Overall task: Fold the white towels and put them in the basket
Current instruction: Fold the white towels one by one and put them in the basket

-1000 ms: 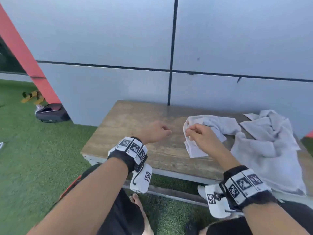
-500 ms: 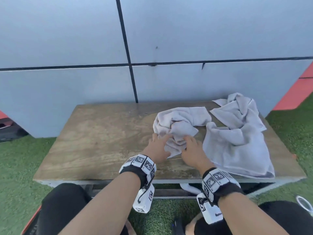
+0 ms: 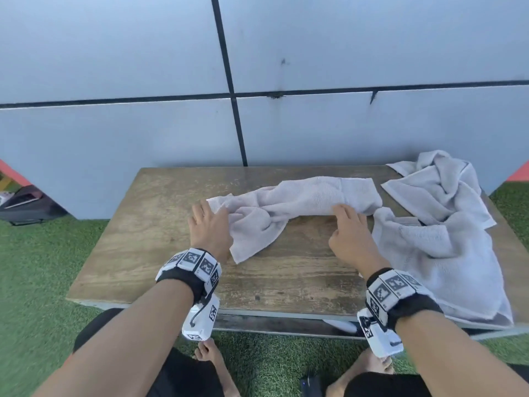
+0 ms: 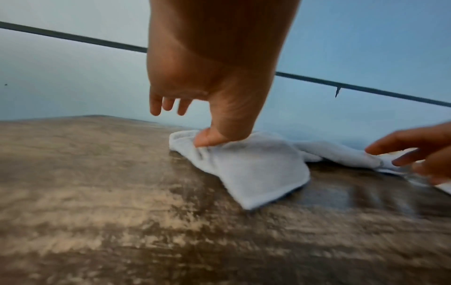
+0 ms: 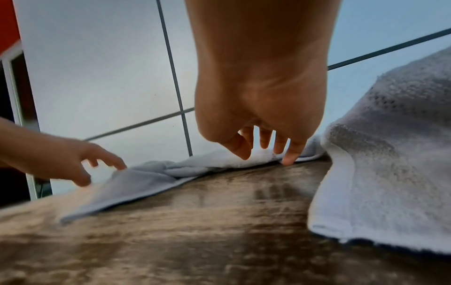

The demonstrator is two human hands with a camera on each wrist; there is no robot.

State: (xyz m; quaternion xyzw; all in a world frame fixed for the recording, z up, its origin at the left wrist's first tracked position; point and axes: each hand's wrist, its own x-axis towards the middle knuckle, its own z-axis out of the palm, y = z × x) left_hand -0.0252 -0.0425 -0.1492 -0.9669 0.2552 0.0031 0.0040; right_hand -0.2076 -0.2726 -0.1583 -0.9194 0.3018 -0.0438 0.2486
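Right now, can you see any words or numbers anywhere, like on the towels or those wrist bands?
No words or numbers can be read.
Left wrist band: only black-and-white square code patterns, no letters.
Right wrist band: the same kind of patterns, no letters.
Towel being spread, piled towels, wooden table: no print or label visible.

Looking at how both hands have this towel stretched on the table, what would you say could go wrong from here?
1. The stretched towel is twisted and bunched mid-length; folding now would probably trap that twist.
2. The left hand pinches only a corner with its thumb, and the right hand just rests fingertips on the edge, so either end may slip.
3. The towel pile lies against the right end and overhangs the wooden table, so spreading could drag it off.
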